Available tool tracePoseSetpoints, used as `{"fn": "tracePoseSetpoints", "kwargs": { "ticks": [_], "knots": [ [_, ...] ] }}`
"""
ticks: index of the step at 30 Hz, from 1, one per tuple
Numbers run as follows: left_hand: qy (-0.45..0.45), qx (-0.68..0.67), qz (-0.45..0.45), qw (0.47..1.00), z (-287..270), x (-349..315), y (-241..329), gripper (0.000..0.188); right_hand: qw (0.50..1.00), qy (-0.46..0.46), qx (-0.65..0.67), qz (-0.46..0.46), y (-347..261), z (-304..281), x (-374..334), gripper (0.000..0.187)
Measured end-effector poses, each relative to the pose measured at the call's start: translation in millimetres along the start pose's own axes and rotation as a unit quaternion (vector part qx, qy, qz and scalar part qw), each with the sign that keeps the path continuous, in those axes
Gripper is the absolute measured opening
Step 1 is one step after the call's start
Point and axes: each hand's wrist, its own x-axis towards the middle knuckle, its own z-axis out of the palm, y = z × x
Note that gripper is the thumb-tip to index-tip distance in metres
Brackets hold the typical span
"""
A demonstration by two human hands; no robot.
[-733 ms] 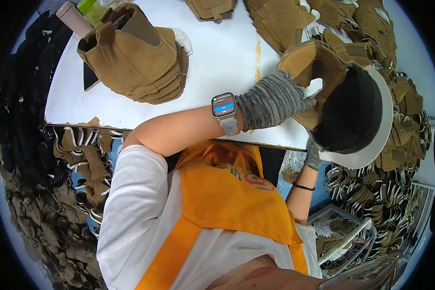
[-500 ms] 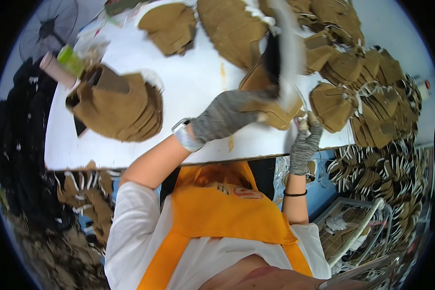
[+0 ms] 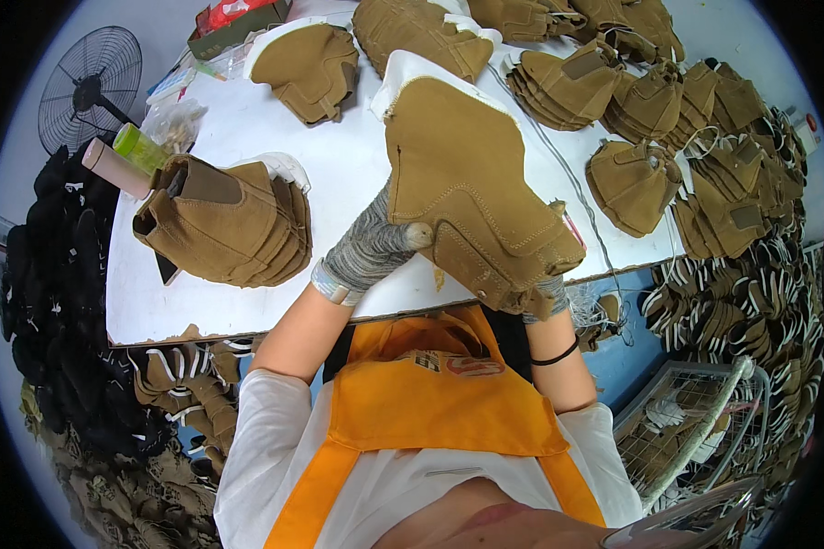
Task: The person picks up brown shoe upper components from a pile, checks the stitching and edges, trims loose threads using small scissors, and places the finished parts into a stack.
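A brown suede boot upper point(image 3: 458, 174) with a white fleecy edge is held up in front of me, above the front of the white table point(image 3: 352, 151). My left hand point(image 3: 371, 247), in a grey knit glove, grips its left side, the thumb pressed on the brown face and the fingers hidden behind. At the lower right of the piece my right hand point(image 3: 551, 300), gloved the same way, holds it from behind; most of that hand is covered. To the left stands a stack of similar boot uppers point(image 3: 233, 224), nested together.
More stacked uppers point(image 3: 636, 188) fill the table's right and far sides. A grey cord point(image 3: 558, 156) runs across it. At the back left are a pink cylinder point(image 3: 114, 166), a green-topped container point(image 3: 139, 146) and a box point(image 3: 238, 27). A wire cart point(image 3: 673, 412) stands lower right, a fan point(image 3: 90, 91) far left.
The boot upper, blurred and folded among my hands before, is now spread with its brown face toward me. My right hand has moved toward me and behind it; my left has drawn back slightly.
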Motion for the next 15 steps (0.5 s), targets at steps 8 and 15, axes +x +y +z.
{"fn": "tracePoseSetpoints", "kwargs": {
  "ticks": [8, 15],
  "knots": [
    [0.052, 0.134, 0.008, 0.990, -48, -15, 7, 0.075, 0.923, 0.046, -0.359, -0.134, -18, 12, -3, 0.058],
    [0.112, 0.230, -0.062, 0.965, -44, -27, 18, 0.058, 0.911, 0.051, -0.378, -0.157, -11, 22, -6, 0.056]
  ]
}}
